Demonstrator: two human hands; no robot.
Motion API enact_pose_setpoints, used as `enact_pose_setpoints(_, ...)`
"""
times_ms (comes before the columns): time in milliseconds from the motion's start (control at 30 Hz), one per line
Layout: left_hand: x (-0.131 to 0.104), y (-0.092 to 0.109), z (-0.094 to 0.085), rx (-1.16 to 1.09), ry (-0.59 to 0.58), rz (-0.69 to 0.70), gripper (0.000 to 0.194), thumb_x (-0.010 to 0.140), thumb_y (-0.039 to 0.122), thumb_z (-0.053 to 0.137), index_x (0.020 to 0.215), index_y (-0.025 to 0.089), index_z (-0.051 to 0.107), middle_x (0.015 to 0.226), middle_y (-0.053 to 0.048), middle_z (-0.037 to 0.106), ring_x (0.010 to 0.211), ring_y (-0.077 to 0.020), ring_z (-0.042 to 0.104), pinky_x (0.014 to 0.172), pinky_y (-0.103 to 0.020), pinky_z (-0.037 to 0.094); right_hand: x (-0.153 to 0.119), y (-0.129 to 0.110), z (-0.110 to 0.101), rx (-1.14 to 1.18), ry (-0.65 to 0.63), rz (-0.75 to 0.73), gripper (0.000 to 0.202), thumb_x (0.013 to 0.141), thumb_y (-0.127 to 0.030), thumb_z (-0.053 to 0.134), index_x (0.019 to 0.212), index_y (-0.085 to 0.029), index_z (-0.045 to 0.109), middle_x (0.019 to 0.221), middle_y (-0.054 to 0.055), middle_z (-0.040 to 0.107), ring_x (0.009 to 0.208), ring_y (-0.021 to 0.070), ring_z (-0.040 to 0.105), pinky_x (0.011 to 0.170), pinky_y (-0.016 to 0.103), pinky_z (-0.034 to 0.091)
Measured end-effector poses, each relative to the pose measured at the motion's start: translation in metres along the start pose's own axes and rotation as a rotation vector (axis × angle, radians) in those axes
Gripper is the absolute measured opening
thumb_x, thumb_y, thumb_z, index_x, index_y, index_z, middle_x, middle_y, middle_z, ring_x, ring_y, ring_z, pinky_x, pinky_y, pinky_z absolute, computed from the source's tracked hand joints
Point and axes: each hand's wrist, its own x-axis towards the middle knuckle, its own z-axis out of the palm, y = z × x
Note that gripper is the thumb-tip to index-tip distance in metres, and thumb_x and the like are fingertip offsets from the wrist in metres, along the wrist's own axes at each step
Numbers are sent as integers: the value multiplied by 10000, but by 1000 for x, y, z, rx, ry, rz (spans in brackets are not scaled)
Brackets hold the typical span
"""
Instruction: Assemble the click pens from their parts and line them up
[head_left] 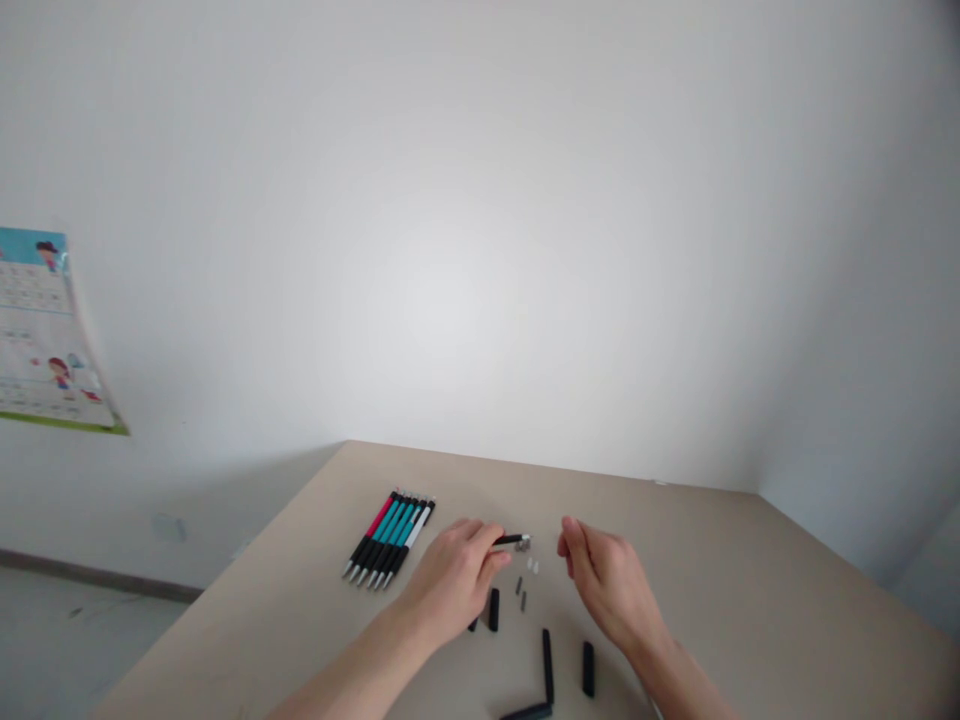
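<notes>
My left hand (456,577) is closed around a slim black pen part (510,539), which sticks out to the right between thumb and fingers. Its far end reaches small silvery pieces (523,546) on the table. Across a gap to the right, my right hand (606,578) is curled with thumb against fingers; whatever is in it, if anything, cannot be made out. Between the hands lie little white bits (533,566) and short grey pieces (523,601). Nearer me are a short black sleeve (494,610), another black sleeve (589,668) and a longer black tube (548,665).
Several pens (390,540) with red, teal and white barrels lie side by side on the left of the beige table (720,580). Another black piece (529,712) is cut off by the bottom edge. Behind the table rises a white wall, with a poster (45,330) at left.
</notes>
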Motion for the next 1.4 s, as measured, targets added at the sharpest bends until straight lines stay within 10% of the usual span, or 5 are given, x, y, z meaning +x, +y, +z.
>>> enact_pose_setpoints(333,-2,-4,2,175,-45,4,225,970,241,361,833,209,538,734,-2,648,649,-180,602,545,-260,314,1,10,9,-130,-71,-103,406,961,-333,300,665,-208,549,579,27,634,531,166,585,542,256,338)
enact_pose_setpoints(633,1,-3,1,229,-45,-169,311,979,280,302,840,201,569,746,-31,674,686,-181,629,568,-255,347,-1,0,6,-151,-231,-124,537,940,-486,397,535,-179,571,499,1,586,486,113,501,520,239,267)
enact_pose_setpoints(1167,-7,0,-2,327,-300,-220,212,774,278,482,672,185,643,665,-93,685,661,-264,660,572,-311,422,-1,-6,7,-185,-218,-45,228,829,-305,518,626,-201,518,547,-13,577,512,121,490,510,221,279)
enact_pose_setpoints(1400,-5,-2,1,244,-154,-238,220,826,280,460,688,183,601,659,-76,669,638,-235,638,566,-290,390,-1,-4,9,-171,-217,-53,308,842,-378,544,600,-197,487,538,-24,554,508,113,460,510,224,266)
